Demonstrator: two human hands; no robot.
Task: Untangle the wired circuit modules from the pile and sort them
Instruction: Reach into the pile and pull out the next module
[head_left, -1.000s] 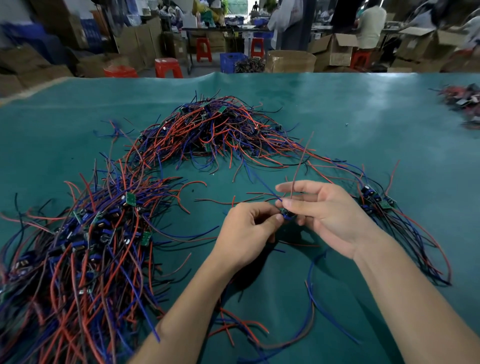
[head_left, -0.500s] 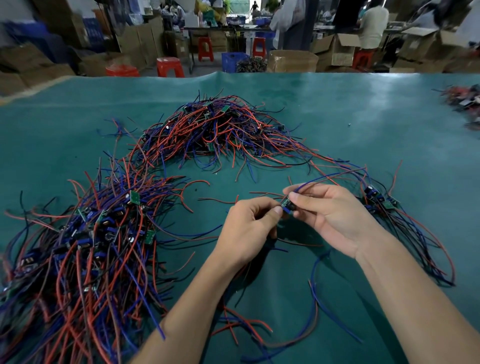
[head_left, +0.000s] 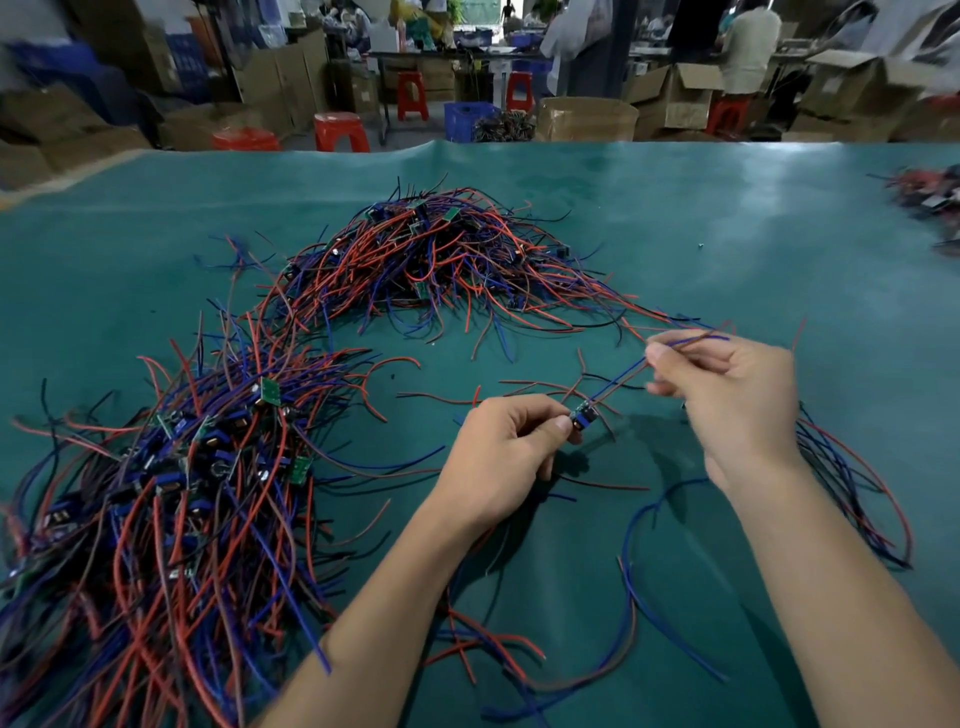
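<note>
My left hand (head_left: 506, 447) pinches a small blue circuit module (head_left: 583, 417) between thumb and forefinger, above the green mat. From the module a blue and a red wire (head_left: 626, 379) run up and to the right, and my right hand (head_left: 732, 395) pinches them near their far ends. A big tangled pile of red, blue and black wired modules (head_left: 171, 499) lies at the left. A second tangle (head_left: 431, 260) sits further back in the middle. A laid-out bundle of modules (head_left: 852, 483) lies to the right, partly hidden behind my right forearm.
The green mat (head_left: 727, 234) covers the whole table. Loose blue and red wires (head_left: 634, 587) lie between my forearms. Another small heap of wires (head_left: 930, 200) sits at the far right edge. Cardboard boxes, red stools and people stand beyond the table's far edge.
My right hand has slid up and to the right along the module's wires, pulling them straight. My left hand still pinches the module in about the same place.
</note>
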